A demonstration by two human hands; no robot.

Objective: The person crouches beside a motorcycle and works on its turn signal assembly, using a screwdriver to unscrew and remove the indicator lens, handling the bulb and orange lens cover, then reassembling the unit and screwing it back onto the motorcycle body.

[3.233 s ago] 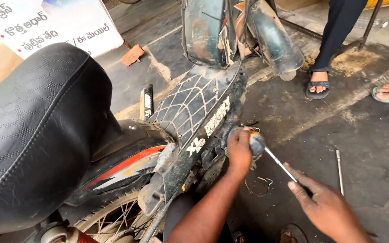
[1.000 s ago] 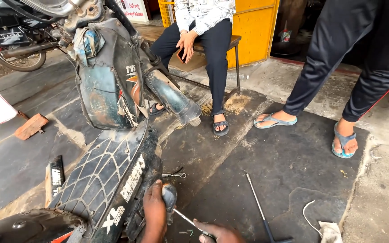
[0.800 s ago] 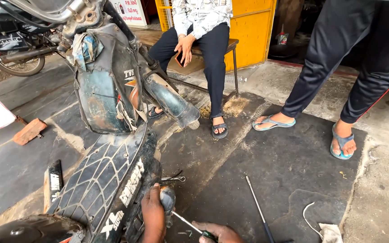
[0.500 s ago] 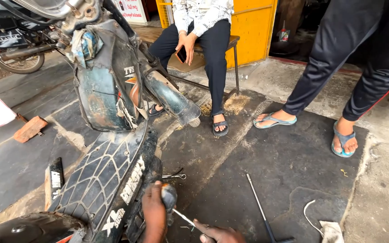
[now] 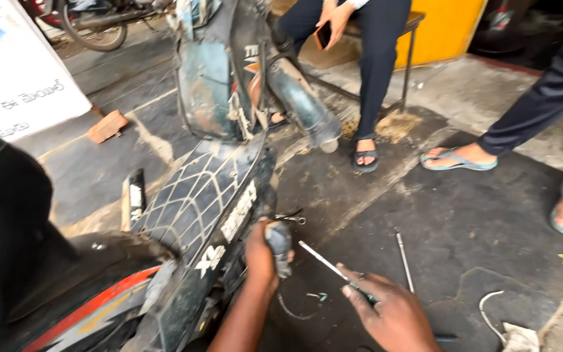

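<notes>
Oily floor (image 5: 464, 221); screwdriver (image 5: 326, 262) between both hands, right-gripped.

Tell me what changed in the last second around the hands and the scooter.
The view tilted down and left, so the white signboard came back into sight. The left hand stays clamped on the grey part beside the scooter footboard; the right hand keeps its grip on the screwdriver. The loose rod lies unmoved.

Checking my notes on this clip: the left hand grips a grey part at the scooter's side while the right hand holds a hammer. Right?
Not quite. In the head view the right hand holds a screwdriver, not a hammer. The left hand does grip the grey part beside the scooter.
</notes>
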